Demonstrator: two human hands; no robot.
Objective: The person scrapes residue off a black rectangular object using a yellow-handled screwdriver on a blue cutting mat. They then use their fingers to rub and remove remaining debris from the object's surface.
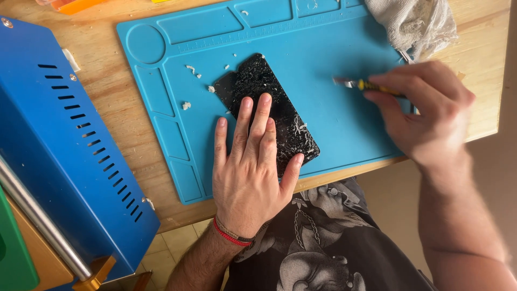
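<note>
While the left hand (249, 167) lies flat with its fingers spread over the lower half of a black phone panel (257, 86), pressing it down rather than gripping it, the right hand (428, 110) is closed around a thin scraping tool (360, 84) with a yellow-and-black handle and a metal blade that points left, well apart from the panel. The panel lies slanted on a blue work mat (334, 124), its cracked surface speckled with pale residue, most thickly near its lower right end just beside the left thumb. Small white crumbs (191, 69) are scattered on the mat to the upper left of the panel. The mat rests on a light wooden tabletop (116, 129). A blue metal machine case (59, 145) with rows of vent slots stands at the left edge, a silver bar running along its lower side. A crumpled whitish cloth (417, 21) sits at the mat's upper right corner, just above the right hand. A red cord bracelet (229, 237) circles the left wrist.
</note>
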